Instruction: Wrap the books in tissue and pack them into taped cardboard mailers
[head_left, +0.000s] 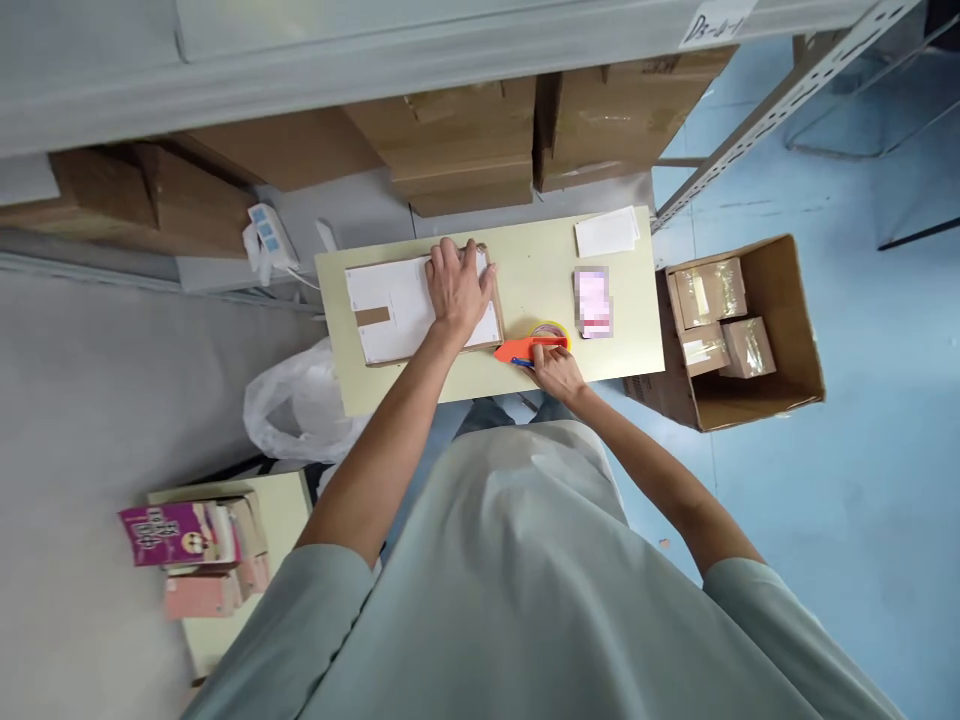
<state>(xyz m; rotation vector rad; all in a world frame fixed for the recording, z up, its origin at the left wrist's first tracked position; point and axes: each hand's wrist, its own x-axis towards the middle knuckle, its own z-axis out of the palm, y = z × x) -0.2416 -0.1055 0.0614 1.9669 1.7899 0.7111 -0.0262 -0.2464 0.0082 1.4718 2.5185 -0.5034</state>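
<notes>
While you're standing over a narrow, pale yellow surface [536,245], grey shelving [420,45] is running across beyond its far edge, brown cartons [465,140] are lining up there, and blue floor [862,500] is spreading away on your right. The flat package [405,340], white on top with a brown strip, is taking up the left part of the surface, its near side sitting just in from the edge. Your left hand [455,290] is resting on the package's right part, fingers bent but released, thumb spread. Just beside it, near the front edge, your right hand [556,372] is grasping an orange tape dispenser [517,349], its fingers clenched around it, and a yellow-rimmed roll [551,328] is showing behind.

Bare surface is opening up between the package and a blurred pink-and-white item [593,300]; white papers [604,235] are lying at the far right corner. Past the right end, an open carton [799,345] is standing close, holding smaller boxes [705,290]. A shelf post [787,115] is slanting by that corner. On your left, a power strip [271,235] is lying near the far corner, and a white plastic bag [289,395] is bulging beside the end.
</notes>
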